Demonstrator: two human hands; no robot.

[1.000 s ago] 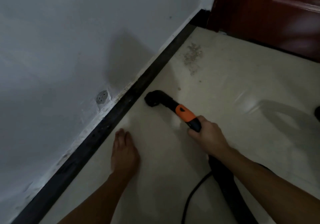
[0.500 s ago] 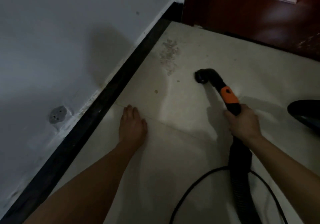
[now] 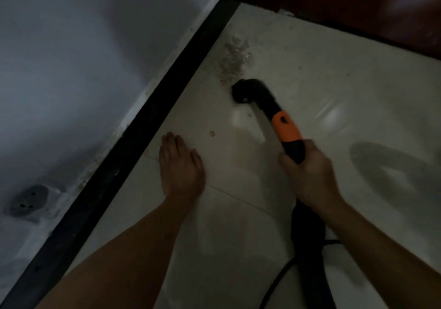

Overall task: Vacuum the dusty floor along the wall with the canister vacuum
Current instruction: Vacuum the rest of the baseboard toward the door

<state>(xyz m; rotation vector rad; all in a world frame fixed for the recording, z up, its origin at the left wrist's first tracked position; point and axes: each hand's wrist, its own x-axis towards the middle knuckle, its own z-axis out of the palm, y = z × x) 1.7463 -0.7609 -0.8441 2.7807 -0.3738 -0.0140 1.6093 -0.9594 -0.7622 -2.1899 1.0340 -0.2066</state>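
Nozzle (image 3: 241, 93) of the canister vacuum sits on the floor tile (image 3: 310, 74) at the near edge of the dust patch (image 3: 232, 59) by the baseboard (image 3: 152, 117), right hand (image 3: 307, 172) gripping the wand handle (image 3: 287, 132) to steer, left hand (image 3: 180, 167) flat, fingers together, apparently bracing.

Cut off, blurred
Hose (image 3: 310, 273) runs off the bottom edge; nozzle (image 3: 241, 92) is smeared by blur; right hand (image 3: 310, 172) covers the handle's (image 3: 285, 127) lower end.

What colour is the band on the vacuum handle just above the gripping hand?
Orange, on the otherwise black vacuum handle, seen clearly in the head view.
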